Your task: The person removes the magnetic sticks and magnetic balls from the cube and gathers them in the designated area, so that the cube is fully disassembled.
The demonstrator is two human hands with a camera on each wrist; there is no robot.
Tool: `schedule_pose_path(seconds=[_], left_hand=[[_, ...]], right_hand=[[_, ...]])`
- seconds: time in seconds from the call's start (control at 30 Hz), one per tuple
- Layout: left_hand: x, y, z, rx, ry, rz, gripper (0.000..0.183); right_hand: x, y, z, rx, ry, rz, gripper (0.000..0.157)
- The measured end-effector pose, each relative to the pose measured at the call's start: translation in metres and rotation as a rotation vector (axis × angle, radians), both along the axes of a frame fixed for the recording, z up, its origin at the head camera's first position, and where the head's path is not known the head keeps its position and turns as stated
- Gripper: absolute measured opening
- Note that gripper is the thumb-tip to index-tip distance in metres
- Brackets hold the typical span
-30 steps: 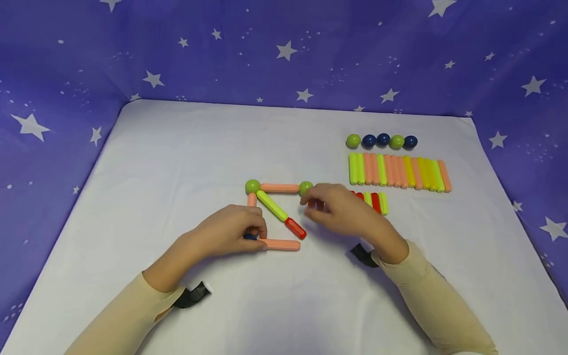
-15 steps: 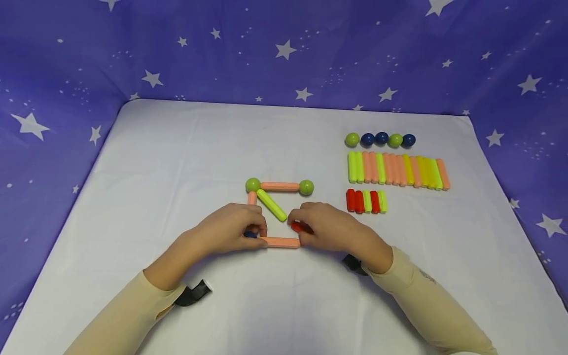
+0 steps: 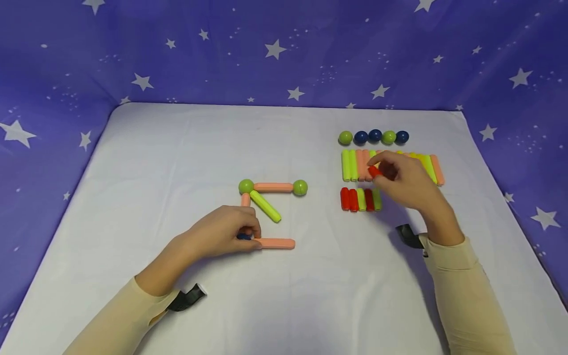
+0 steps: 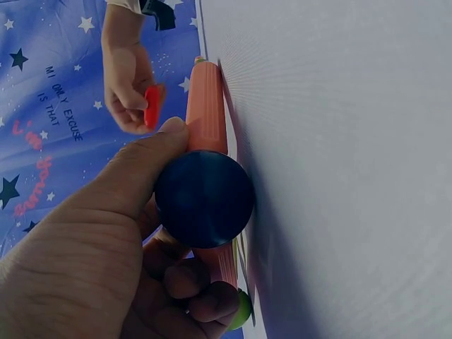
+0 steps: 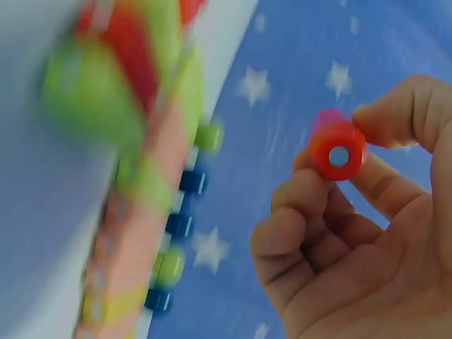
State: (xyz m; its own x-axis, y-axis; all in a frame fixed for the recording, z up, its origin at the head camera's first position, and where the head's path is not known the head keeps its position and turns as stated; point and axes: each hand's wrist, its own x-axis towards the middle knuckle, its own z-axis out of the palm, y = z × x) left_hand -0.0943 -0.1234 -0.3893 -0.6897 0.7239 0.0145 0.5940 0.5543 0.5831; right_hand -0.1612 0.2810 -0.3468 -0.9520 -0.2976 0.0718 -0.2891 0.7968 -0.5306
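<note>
My left hand (image 3: 222, 229) grips the near-left corner of a frame of magnetic sticks. In the left wrist view its thumb lies on a pink stick (image 4: 206, 106) beside the dark blue ball (image 4: 205, 198), with fingers curled at a second pink stick (image 4: 219, 265). From the frame's far-left green ball (image 3: 246, 187), a long yellow-green stick (image 3: 266, 206) slants inward. Another pink stick (image 3: 273, 187) joins it to a second green ball (image 3: 300, 187). Raised above the stick rows, my right hand (image 3: 410, 182) pinches a short red stick (image 3: 374, 171), whose round silvery end faces the right wrist camera.
Green and blue balls (image 3: 374, 135) line up at the back right. Before them lies a row of long pink, yellow and green sticks (image 3: 348, 165), partly covered by my right hand. A shorter row of red and green sticks (image 3: 353, 200) is nearer.
My right hand has picked up the short red stick from the end of the slanting yellow-green one and carried it right and back. The left hand keeps its place at the corner.
</note>
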Motion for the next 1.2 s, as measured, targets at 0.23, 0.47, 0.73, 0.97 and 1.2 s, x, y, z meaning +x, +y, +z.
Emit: schedule_pose_path(seconds=[0.23, 0.47, 0.73, 0.97, 1.2], left_hand=[[-0.001, 0.0, -0.002, -0.004, 0.009, 0.003, 0.016], [0.0, -0.002, -0.003, -0.003, 0.009, 0.01, 0.016], [-0.002, 0.0, -0.003, 0.001, 0.008, -0.003, 0.015], [-0.001, -0.002, 0.0, -0.012, -0.001, -0.029, 0.013], [-0.007, -0.016, 0.012, 0.024, -0.114, -0.134, 0.02]], right_hand=[[-0.01, 0.048, -0.001, 0.103, -0.276, -0.144, 0.025], [-0.019, 0.04, -0.015, 0.165, -0.547, -0.061, 0.032], [-0.015, 0.043, -0.014, 0.179, -0.547, -0.057, 0.034], [0.004, 0.011, 0.008, 0.237, -0.379, -0.005, 0.029], [0.036, -0.064, 0.005, 0.148, -0.163, 0.313, 0.017]])
